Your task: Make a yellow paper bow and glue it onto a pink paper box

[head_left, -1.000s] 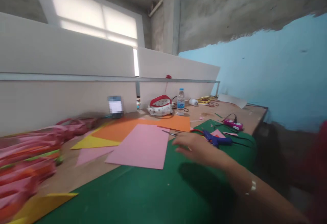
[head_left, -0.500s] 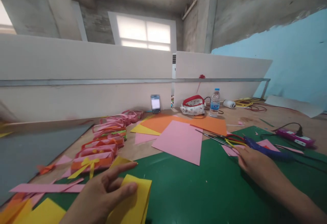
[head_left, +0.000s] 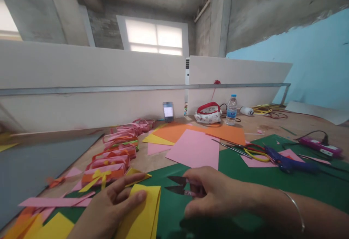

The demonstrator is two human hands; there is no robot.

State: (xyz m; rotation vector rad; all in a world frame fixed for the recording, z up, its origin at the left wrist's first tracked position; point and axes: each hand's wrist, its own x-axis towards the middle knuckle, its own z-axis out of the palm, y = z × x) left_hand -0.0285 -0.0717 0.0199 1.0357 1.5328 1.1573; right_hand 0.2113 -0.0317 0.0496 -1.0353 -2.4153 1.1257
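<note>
My left hand (head_left: 111, 206) grips a folded sheet of yellow paper (head_left: 145, 210), thumb on its top face and index finger stretched out above it. In my right hand (head_left: 220, 193) is a pair of thread snips (head_left: 176, 186). Their two dark blades are spread apart and point left at the paper's folded edge, with a small gap between. A green cutting mat (head_left: 174, 217) lies beneath. Beyond my left hand stands a row of small pink and orange paper bags (head_left: 106, 170), the nearest with a yellow bow (head_left: 97, 175).
Pink paper (head_left: 197, 146) and orange paper (head_left: 177, 132) lie ahead. Scissors (head_left: 257, 155) and a blue glue gun (head_left: 289, 162) rest at right, near a purple power strip (head_left: 319, 147). A pouch (head_left: 208, 113), water bottle (head_left: 231, 110) and phone (head_left: 168, 112) stand at the back.
My right hand has come left from the tools at the right to beside the yellow paper, now with the thread snips in it. My left hand keeps its hold on the paper.
</note>
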